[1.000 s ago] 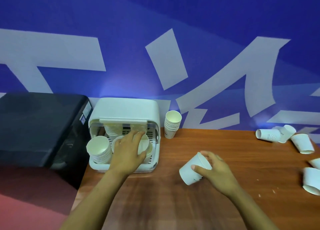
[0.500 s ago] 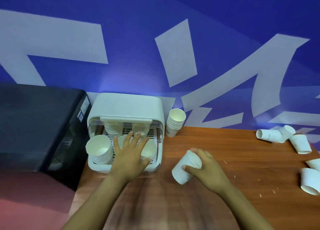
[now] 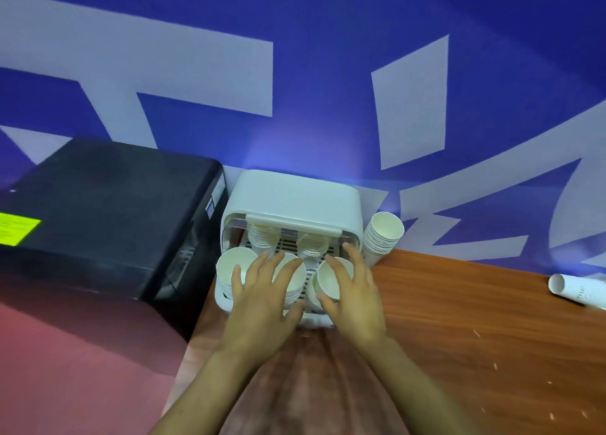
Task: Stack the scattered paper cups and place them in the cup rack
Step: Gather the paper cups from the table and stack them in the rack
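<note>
The white cup rack (image 3: pixel 295 198) stands at the table's left back corner with its front open. Stacks of white paper cups fill it: one at the front left (image 3: pixel 231 265), one in the front middle (image 3: pixel 296 279), two more behind. My left hand (image 3: pixel 262 300) rests on the middle stack with fingers spread and straight. My right hand (image 3: pixel 357 300) grips a paper cup (image 3: pixel 328 277) at the rack's front right, thumb on its near side and fingers over its rim, on top of a stack there.
Another cup stack (image 3: pixel 382 237) leans against the wall just right of the rack. A single cup (image 3: pixel 577 290) lies on its side at the far right of the wooden table (image 3: pixel 459 320). A black machine (image 3: pixel 98 211) sits directly left of the rack.
My right hand has carried the cup from the table's middle leftwards into the rack's front right. My left hand has stayed on the middle stack. The view has shifted left.
</note>
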